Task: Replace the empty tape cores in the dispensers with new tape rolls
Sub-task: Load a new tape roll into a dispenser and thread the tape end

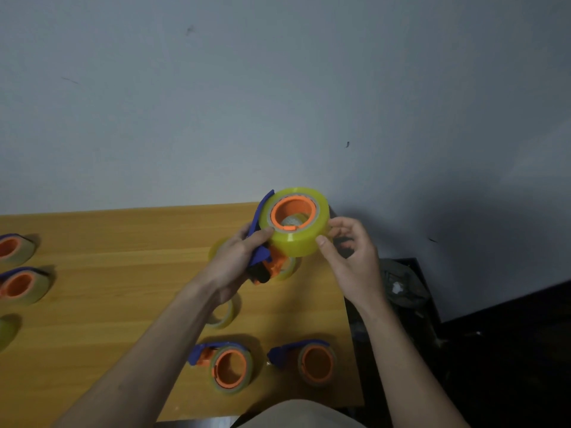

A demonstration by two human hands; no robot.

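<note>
I hold a blue and orange tape dispenser [262, 257] up above the wooden table [123, 273]. A full yellow tape roll [298, 240] sits on its orange hub [293, 211]. My left hand [238, 257] grips the dispenser's blue handle, thumb against the roll's left side. My right hand [352, 257] pinches the roll's right side between thumb and fingers. Two dispensers lie near the front edge, one at the left [228, 366] and one at the right [312, 359], each with only a thin ring around its orange hub.
Two more dispensers [18, 285] lie at the table's left edge, with a yellowish roll [7, 332] below them. A thin tape ring [225, 313] lies under my left forearm. A grey wall stands behind; a dark floor with clutter [401, 288] lies right of the table.
</note>
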